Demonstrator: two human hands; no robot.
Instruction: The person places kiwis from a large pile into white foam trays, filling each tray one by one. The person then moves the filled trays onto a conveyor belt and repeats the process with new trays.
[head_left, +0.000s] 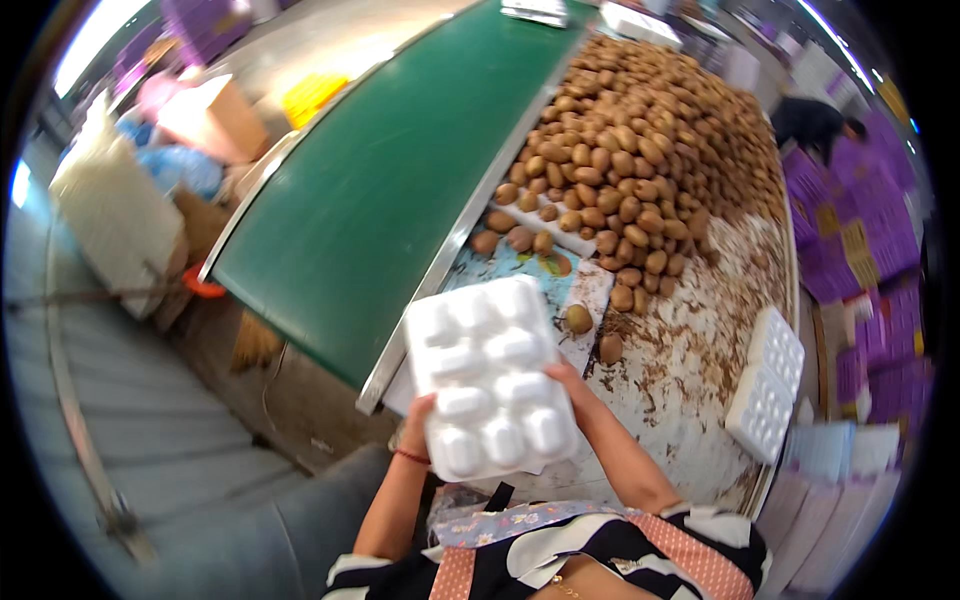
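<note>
Both my hands hold a white moulded plastic tray (491, 375) with several raised bumps on its face, close in front of my body. My left hand (421, 429) grips its left edge, and my right hand (566, 379) grips its right edge; the fingers are partly hidden by the tray. Just beyond it lies a printed sheet (559, 281), with a loose kiwifruit (578, 319) on it. Another kiwifruit (610, 349) rests on the table near the sheet. A large heap of kiwifruit (637, 150) covers the far part of the table.
A green conveyor belt (375, 172) with a metal edge runs along the left of the worktable (660, 420). White foam-like trays (765, 382) lie at the table's right edge. Purple crates (855, 232) are stacked beyond it, where a person (810, 124) bends over. A yellow crate (311, 97) stands left of the belt.
</note>
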